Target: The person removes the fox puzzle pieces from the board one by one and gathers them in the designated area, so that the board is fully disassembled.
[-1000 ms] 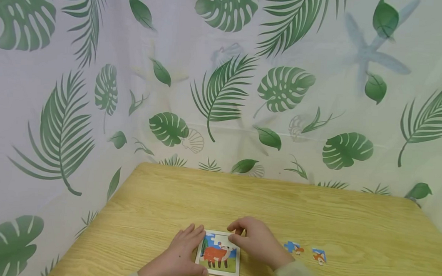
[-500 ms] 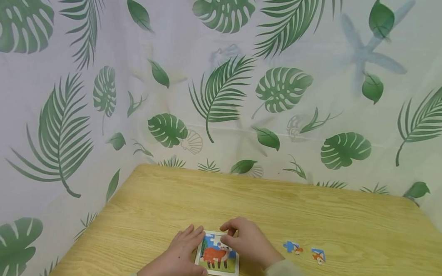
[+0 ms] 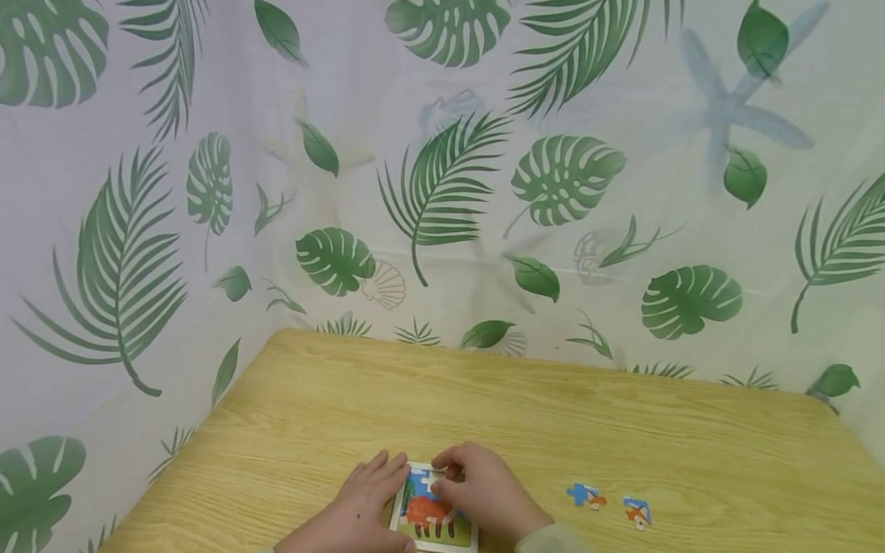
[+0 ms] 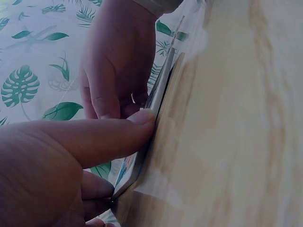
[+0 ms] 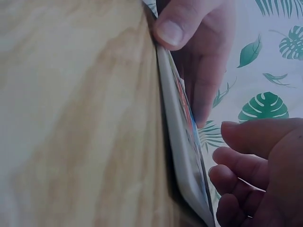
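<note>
A square picture puzzle board (image 3: 466, 551) with a white frame lies on the table, its picture showing a red-orange animal on grass. My left hand (image 3: 361, 506) rests along its left side, fingers stretched to the far corner, thumb on the near edge. In the left wrist view that thumb (image 4: 118, 135) presses the frame's rim. Over the board's upper right part is my right hand (image 3: 487, 488), fingers bent and thumb apart from them, hiding the animal's head. The right wrist view shows a gap between its thumb (image 5: 251, 135) and fingertips, with nothing visible there. A white gap in the picture shows beside them.
Two loose jigsaw pieces lie right of the board: a blue and orange one (image 3: 586, 495) and another with orange and white (image 3: 637, 512). The wooden table (image 3: 406, 391) meets a white leaf-printed curtain (image 3: 447, 185) at its back and left.
My right hand has moved left across the upper part of the board and now covers the animal's head. The left hand, board and loose pieces hold their places.
</note>
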Tool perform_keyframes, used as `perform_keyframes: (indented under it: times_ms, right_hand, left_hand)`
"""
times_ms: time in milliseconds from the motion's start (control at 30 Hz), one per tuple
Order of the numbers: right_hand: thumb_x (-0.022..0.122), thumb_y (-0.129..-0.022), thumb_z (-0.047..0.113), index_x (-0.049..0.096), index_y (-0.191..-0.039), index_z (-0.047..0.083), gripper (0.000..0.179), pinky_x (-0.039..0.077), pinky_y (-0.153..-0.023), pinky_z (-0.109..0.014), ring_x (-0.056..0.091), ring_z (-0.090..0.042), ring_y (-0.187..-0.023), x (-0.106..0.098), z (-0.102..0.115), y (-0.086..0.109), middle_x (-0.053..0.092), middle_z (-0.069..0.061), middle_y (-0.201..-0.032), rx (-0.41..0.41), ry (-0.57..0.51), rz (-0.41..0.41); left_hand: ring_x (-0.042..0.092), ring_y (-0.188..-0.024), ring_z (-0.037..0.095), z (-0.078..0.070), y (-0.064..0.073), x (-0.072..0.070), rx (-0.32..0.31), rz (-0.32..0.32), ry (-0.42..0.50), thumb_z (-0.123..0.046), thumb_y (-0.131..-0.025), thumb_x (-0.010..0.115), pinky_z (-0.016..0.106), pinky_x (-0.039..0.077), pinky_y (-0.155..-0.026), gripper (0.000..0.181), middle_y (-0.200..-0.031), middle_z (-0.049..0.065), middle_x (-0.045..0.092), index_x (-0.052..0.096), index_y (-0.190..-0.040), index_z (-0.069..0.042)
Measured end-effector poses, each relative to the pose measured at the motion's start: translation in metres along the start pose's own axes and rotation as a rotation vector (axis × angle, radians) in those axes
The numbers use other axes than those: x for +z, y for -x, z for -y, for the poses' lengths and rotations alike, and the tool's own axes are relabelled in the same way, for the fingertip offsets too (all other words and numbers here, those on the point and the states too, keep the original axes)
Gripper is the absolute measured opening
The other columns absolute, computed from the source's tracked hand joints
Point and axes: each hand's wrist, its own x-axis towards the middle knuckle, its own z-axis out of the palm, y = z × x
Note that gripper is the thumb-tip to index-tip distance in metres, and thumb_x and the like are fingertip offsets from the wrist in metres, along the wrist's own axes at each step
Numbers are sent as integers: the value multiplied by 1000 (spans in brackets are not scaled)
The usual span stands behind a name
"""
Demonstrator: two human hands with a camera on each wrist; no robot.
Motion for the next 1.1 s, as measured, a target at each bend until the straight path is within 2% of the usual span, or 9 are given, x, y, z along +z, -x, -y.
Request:
perform_keyframes:
  times_ms: [367, 567, 733, 867, 967, 1100]
  right_hand:
    - [75, -90, 24, 74, -113, 12, 25, 44, -70, -33, 52, -16, -79, 7, -4, -2, 57, 4, -86, 42, 36, -20]
    - [77, -87, 25, 76, -111, 15, 26, 42, -71, -33, 49, -14, -79, 12, -5, -2, 54, 7, -84, -10, 132, -54]
    - [78, -86, 25, 76, -109, 17, 25, 38, -70, -35, 46, -15, -79, 12, -2, 1, 52, 8, -83, -32, 169, -74]
    - [78, -85, 24, 76, -104, 19, 20, 37, -72, -35, 45, -14, -79, 13, -2, 1, 51, 9, -82, -36, 186, -88]
    - [78, -86, 23, 77, -103, 20, 18, 36, -72, -35, 45, -13, -78, 14, -4, 2, 51, 10, -81, -37, 197, -94]
    - [78, -86, 24, 78, -106, 20, 20, 38, -73, -37, 46, -13, -79, 15, -6, 1, 52, 12, -82, -39, 204, -89]
  left_hand:
    - [11, -152, 39, 0, 0, 0, -1, 2, -1, -50, -80, 81, 62, 6, -118, 100, -164, 14, 27, 37, -155, 0]
    - [8, -153, 36, 4, 4, -3, 14, 15, 10, -50, -80, 80, 62, 7, -119, 101, -166, 9, 24, 35, -157, -3]
    - [7, -154, 34, 11, 6, -9, 50, 43, 12, -50, -82, 79, 64, 12, -117, 93, -167, 6, 22, 40, -157, -12]
    - [5, -154, 36, 16, 7, -14, 101, 74, 24, -46, -85, 78, 68, 15, -114, 74, -167, 6, 21, 51, -151, -25]
    - [3, -153, 37, 17, 8, -17, 114, 99, 50, -44, -87, 77, 72, 16, -112, 61, -167, 6, 20, 58, -144, -35]
    - [2, -153, 38, 17, 9, -18, 124, 112, 63, -43, -88, 76, 73, 15, -111, 53, -167, 8, 19, 62, -139, -39]
